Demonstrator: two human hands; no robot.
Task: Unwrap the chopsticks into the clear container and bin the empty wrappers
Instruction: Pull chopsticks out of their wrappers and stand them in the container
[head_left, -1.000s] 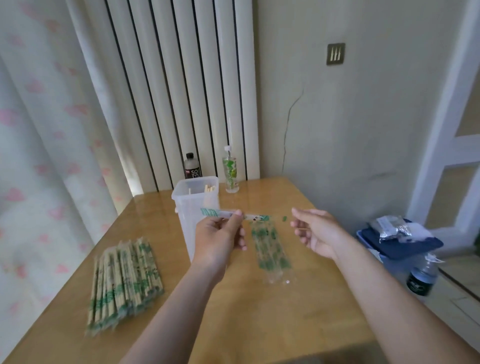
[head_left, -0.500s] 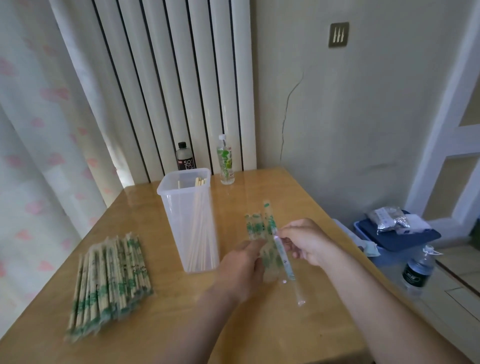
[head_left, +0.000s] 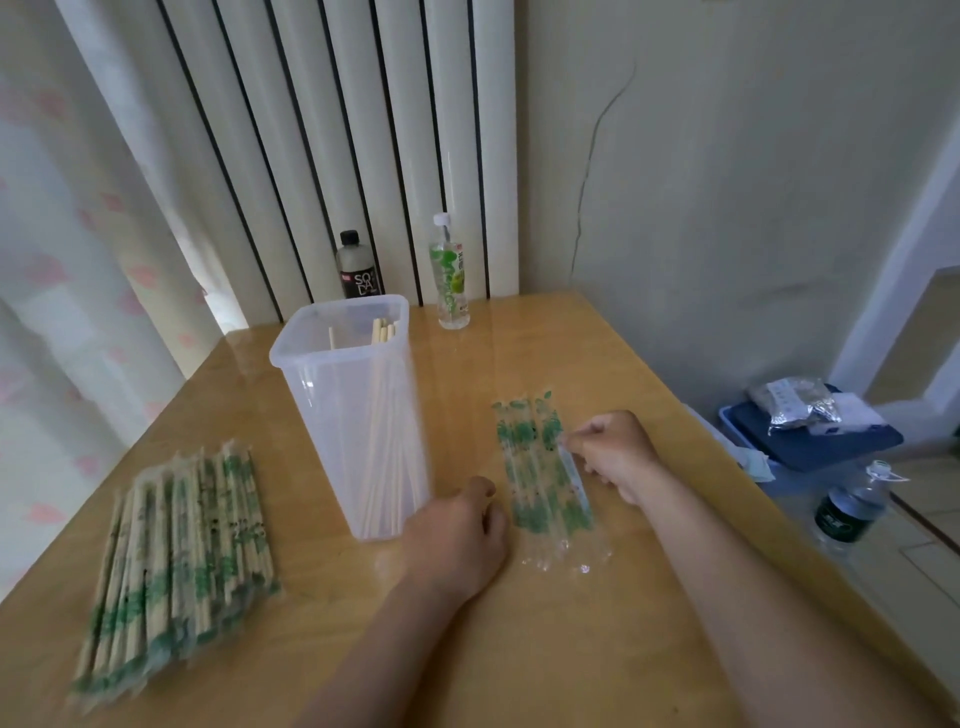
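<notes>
Green-printed empty wrappers (head_left: 535, 457) lie in a flat sheaf on the counter (head_left: 571, 649), just right of the clear container (head_left: 337, 415), which stands mid-counter with bare chopsticks (head_left: 383, 332) leaning inside. Of the two hands, the right hand (head_left: 618, 452) pinches one wrapper (head_left: 575, 475) that lies against the sheaf's right side. The left hand (head_left: 457, 540) rests on the counter by the sheaf's near left corner, fingers loosely curled, nothing seen in them. The step in hand looks like setting a spent wrapper aside. Wrapped chopsticks (head_left: 176, 551) wait in a pile towards the counter's left edge, so much remains. Next, I judge, the right hand lets go and a hand reaches past the container for a fresh pair without knocking it. The wrappers are not yet binned.
</notes>
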